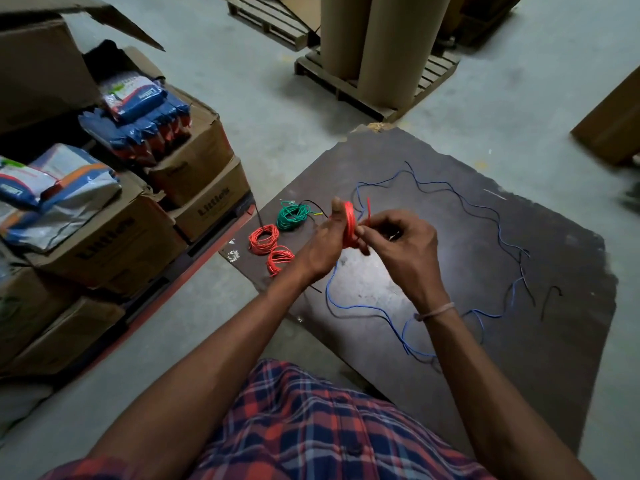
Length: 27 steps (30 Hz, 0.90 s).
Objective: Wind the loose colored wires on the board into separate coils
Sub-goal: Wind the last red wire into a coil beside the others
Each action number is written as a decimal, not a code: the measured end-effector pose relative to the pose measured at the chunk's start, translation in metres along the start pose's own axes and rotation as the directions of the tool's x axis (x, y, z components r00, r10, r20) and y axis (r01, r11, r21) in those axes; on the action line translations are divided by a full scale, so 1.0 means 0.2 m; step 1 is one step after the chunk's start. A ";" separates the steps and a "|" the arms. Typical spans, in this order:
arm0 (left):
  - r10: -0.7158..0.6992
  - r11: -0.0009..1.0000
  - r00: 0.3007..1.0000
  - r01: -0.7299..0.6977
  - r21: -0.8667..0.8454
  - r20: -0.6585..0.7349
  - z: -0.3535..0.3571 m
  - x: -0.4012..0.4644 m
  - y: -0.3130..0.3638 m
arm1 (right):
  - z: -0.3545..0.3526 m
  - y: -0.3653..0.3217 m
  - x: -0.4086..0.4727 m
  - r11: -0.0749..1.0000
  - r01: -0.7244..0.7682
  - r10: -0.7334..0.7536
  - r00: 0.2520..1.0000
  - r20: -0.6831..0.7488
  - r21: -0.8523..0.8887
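Over the dark board [485, 258], my left hand [320, 249] grips an upright red wire coil [349, 223], thumb up along its near face. My right hand [403, 242] pinches the coil's loose red end [368, 211] right beside it. On the board's left edge lie a green coil [292, 216] and two red coils, one [264, 239] above the other [278, 259]. Loose blue wire [498, 233] and loose black wire [460, 206] trail in waves across the board's middle and right, and under my wrists.
Stacked cardboard boxes [114, 237] with packaged goods on top stand on a red pallet at the left. A wooden pallet [332, 77] bearing tall cardboard rolls [391, 46] stands beyond the board. Another box [613, 126] sits at the far right. Grey concrete floor surrounds the board.
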<state>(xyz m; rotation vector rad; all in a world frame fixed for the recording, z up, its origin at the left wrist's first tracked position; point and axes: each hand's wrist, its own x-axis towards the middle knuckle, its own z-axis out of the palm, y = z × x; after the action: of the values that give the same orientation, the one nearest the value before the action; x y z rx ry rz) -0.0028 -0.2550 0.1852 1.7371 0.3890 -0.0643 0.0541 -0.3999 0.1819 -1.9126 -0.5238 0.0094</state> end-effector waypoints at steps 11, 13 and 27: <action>0.128 0.990 0.964 -0.111 -0.083 0.232 0.07 0.07 -0.01 | -0.11 0.11 -0.01 0.900 -0.297 0.348 0.930 -0.115 0.318; 0.092 0.958 0.954 -0.008 -0.286 0.284 0.09 0.09 -0.04 | -0.16 0.15 -0.05 0.906 -0.324 0.365 0.924 -0.117 0.273; -0.028 0.596 0.863 0.420 -0.684 0.505 0.39 0.17 -0.04 | -0.43 0.27 -0.19 0.894 -0.321 0.257 0.939 0.228 0.312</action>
<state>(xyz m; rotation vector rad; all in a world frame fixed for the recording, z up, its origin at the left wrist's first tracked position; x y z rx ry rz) 0.0408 -0.3202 0.1528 0.7358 0.2351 -0.4241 0.0600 -0.5054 0.1602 -1.6322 -0.3244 0.4485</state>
